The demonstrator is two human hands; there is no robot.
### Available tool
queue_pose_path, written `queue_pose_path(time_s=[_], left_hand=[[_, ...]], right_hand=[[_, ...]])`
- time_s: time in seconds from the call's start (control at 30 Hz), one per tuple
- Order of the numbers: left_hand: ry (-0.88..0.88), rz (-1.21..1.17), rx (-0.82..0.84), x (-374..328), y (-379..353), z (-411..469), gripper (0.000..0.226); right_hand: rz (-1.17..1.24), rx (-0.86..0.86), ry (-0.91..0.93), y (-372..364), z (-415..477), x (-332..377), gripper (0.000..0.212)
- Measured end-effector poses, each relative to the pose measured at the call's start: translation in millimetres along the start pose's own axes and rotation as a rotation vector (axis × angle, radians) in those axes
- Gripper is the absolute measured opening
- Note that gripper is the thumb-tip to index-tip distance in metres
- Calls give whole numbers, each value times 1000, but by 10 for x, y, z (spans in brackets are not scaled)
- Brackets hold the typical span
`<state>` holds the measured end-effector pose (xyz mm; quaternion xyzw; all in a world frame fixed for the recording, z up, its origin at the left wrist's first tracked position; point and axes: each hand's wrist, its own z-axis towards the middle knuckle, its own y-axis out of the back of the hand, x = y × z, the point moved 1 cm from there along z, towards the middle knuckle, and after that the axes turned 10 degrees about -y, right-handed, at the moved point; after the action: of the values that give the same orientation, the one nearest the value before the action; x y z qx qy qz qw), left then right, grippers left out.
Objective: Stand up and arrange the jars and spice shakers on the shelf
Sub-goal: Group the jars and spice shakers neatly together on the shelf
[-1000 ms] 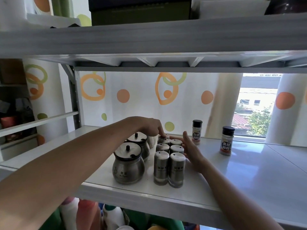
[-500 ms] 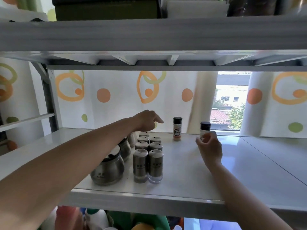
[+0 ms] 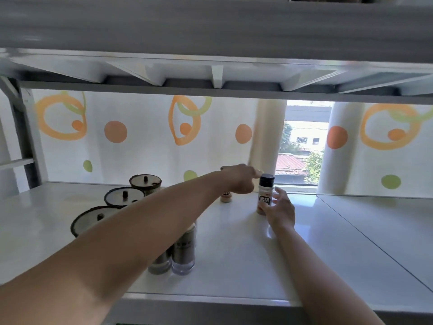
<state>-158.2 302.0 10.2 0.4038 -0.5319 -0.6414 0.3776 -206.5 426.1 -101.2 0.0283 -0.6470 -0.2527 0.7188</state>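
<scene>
Our left forearm stretches low over the three lidded jars (image 3: 124,196) and the steel shakers (image 3: 183,252), so a dip could topple them. The left hand (image 3: 239,180) covers the top of the small bottle (image 3: 226,198), and its grip is hidden. Just beside it, the black-capped bottle (image 3: 266,195) stands on the shelf (image 3: 351,242). The right hand (image 3: 281,211) is cupped loosely against it. We cannot tell whether it grips, and a nudge could tip the bottle.

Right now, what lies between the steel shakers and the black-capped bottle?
Nothing: the head view shows bare shelf between the steel shakers and the black-capped bottle.
</scene>
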Motion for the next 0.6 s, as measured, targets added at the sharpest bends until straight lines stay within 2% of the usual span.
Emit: queue_pose_path(time_s=[0.17, 0.43, 0.6], left_hand=[[-28, 4, -26, -24, -36, 121, 72], [-42, -11, -36, 52, -28, 95, 67], [-34, 53, 31, 244, 136, -55, 51]], right_hand=[[-35, 2, 26, -16, 45, 22, 45], [-32, 56, 47, -46, 9, 56, 34], [-4, 170, 95, -230, -89, 138, 28]])
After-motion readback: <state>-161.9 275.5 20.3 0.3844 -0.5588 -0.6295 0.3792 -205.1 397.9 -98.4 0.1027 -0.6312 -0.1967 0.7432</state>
